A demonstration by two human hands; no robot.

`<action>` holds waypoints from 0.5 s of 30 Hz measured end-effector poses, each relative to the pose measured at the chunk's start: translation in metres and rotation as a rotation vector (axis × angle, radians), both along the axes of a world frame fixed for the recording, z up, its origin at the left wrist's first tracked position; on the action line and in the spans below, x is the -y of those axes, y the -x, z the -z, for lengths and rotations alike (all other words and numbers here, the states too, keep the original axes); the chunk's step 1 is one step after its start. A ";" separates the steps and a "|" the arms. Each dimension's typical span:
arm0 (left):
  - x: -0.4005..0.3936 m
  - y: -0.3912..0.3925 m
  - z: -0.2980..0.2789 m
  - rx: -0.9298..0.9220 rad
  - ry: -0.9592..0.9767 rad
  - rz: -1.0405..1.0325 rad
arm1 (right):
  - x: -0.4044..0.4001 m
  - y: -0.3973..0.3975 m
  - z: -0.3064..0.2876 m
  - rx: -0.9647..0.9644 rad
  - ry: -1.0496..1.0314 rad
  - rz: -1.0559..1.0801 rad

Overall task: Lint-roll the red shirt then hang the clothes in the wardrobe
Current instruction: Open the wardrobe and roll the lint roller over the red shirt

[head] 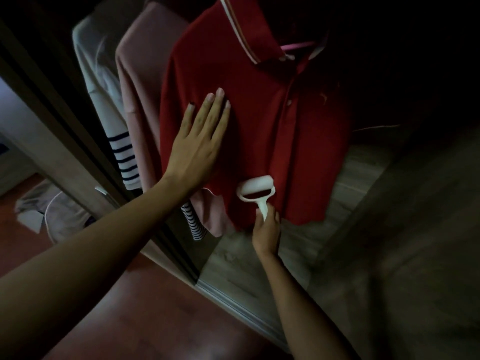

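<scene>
A red polo shirt [262,120] with a white-striped collar hangs on a pink hanger [298,45] inside the wardrobe. My left hand [200,141] lies flat on the shirt's left side, fingers straight and pressing the cloth. My right hand [267,229] grips the handle of a white lint roller [255,190], whose roll touches the lower front of the shirt near the hem.
Behind the red shirt hang a pink garment [137,100] and a white top with navy-striped cuffs [124,154]. The wardrobe's door frame [65,141] stands at the left, its wooden floor [259,263] lies below. A pale pile of clothes [49,209] lies on the red floor outside.
</scene>
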State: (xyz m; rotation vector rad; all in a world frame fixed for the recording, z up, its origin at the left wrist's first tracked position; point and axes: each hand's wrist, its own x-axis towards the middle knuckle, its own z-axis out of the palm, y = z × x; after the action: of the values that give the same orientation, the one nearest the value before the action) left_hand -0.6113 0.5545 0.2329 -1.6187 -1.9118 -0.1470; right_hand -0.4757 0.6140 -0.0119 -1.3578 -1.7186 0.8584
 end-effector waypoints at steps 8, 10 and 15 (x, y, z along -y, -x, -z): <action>0.002 -0.002 0.022 0.073 0.093 -0.030 | 0.022 -0.027 0.022 0.284 0.178 -0.066; 0.007 -0.003 0.030 0.121 0.126 -0.061 | 0.032 -0.036 0.026 0.330 0.164 -0.079; 0.026 -0.013 0.073 0.225 0.167 -0.074 | 0.054 -0.057 0.016 0.330 0.124 -0.058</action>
State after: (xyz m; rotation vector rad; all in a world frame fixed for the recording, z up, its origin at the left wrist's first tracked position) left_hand -0.5981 0.5287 0.1599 -1.6965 -2.2034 -0.1478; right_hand -0.4183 0.5598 -0.0279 -1.6110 -1.9901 0.8182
